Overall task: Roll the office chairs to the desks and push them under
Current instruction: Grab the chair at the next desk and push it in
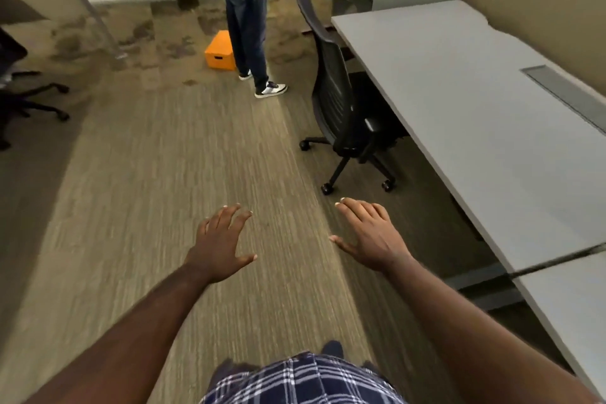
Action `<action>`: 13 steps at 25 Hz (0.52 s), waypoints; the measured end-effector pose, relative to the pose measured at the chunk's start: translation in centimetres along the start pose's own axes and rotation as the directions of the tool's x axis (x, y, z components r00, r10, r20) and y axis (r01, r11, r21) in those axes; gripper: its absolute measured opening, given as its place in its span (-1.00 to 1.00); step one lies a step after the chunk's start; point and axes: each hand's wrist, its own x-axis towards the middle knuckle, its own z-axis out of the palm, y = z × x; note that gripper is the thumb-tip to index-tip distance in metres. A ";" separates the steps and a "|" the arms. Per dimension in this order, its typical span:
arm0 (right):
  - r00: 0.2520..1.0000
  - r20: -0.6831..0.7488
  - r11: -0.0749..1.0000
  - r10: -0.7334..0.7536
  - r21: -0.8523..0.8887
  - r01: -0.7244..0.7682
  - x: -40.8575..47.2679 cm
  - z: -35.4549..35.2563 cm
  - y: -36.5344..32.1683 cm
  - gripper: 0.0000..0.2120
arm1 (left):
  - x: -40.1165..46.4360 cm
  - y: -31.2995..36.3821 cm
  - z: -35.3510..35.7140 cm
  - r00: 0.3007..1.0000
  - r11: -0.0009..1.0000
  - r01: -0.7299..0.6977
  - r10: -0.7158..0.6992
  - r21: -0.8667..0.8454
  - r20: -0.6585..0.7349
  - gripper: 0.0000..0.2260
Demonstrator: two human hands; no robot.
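Both empty, fingers spread: right hand (370, 236) nearer than left hand (223, 239) to office chair (341, 98), up-frame right, seat partly under tabletop (459, 102).

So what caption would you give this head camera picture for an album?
Both hands, left and right, open and empty above the carpet, with a black office chair ahead at the grey desk.

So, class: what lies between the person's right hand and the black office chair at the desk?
Only bare carpet. In the head view, the right hand hovers open, short of the office chair, touching nothing; the chair's nearest caster stands just beyond the fingertips.
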 end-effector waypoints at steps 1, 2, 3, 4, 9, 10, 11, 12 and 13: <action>1.000 -0.002 1.000 0.002 0.010 -0.002 2.2 -0.5 0.2 -0.29 | 1.5 -0.4 -0.5 1.000 1.000 0.022 -0.022 -0.010 -0.013 -0.19; 1.000 -0.017 1.000 -0.009 0.009 0.009 4.3 -0.7 0.3 -0.29 | 2.9 -0.9 -0.9 0.999 0.999 0.034 -0.035 -0.016 -0.038 -0.19; 0.999 -0.024 0.999 -0.033 0.004 0.033 6.4 -0.9 0.2 -0.29 | 4.3 -1.6 -1.3 0.997 0.999 0.045 -0.046 -0.025 -0.053 -0.19; 0.998 -0.029 0.998 -0.054 0.006 0.054 8.5 -1.0 0.2 -0.28 | 5.8 -2.4 -1.7 0.997 0.998 0.052 -0.054 -0.036 -0.060 -0.20; 0.997 -0.047 0.998 -0.059 -0.020 0.058 19.5 -0.6 -0.1 -0.27 | 14.7 -8.8 -3.7 0.994 0.998 0.030 -0.035 -0.048 -0.101 -0.22; 0.997 -0.053 0.998 -0.050 -0.035 0.048 21.9 -0.5 -0.2 -0.27 | 17.0 -10.5 -4.2 0.993 0.999 0.018 -0.023 -0.051 -0.115 -0.22; 0.998 -0.056 0.999 -0.031 -0.042 0.029 24.0 -0.5 -0.2 -0.27 | 19.0 -12.0 -4.8 0.992 0.999 0.006 -0.012 -0.052 -0.127 -0.23; 0.998 -0.064 0.999 -0.010 -0.044 0.007 26.0 -0.6 -0.3 -0.27 | 21.0 -13.4 -5.5 0.991 0.999 -0.004 -0.004 -0.053 -0.133 -0.23; 0.997 -0.073 0.999 0.012 -0.042 -0.015 28.1 -0.9 -0.5 -0.28 | 23.0 -14.8 -6.3 0.991 0.998 -0.013 0.005 -0.058 -0.134 -0.23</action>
